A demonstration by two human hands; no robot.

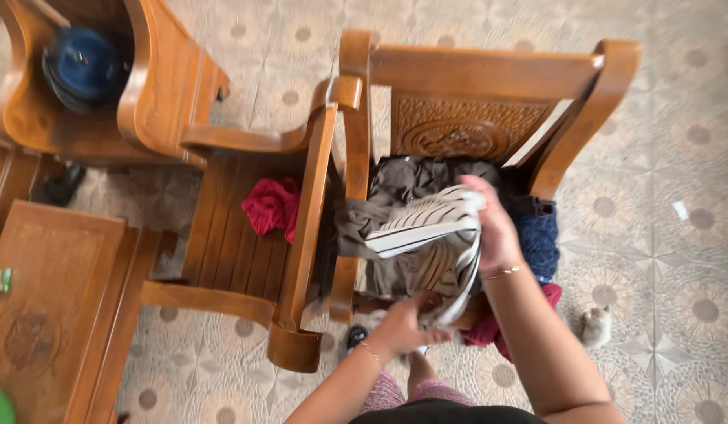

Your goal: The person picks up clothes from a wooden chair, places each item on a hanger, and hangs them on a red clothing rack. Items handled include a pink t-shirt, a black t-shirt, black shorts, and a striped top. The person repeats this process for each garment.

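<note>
A white garment with dark stripes [431, 235] hangs bunched over a carved wooden armchair [474, 74]. My right hand [493, 228] grips its upper edge, and my left hand [407, 323] holds its lower end near the seat's front. Under it on the seat lies a pile of clothes: brown-grey cloth [395, 188], a blue patterned piece [539, 239] and a dark red piece [490, 330] at the front right. Both wrists wear thin bracelets.
A second wooden chair [246, 228] stands to the left with a crumpled red cloth [271, 206] on its slatted seat. A third chair at top left holds a dark blue helmet [83, 67]. A wooden table [50, 298] is at lower left. The floor is patterned tile.
</note>
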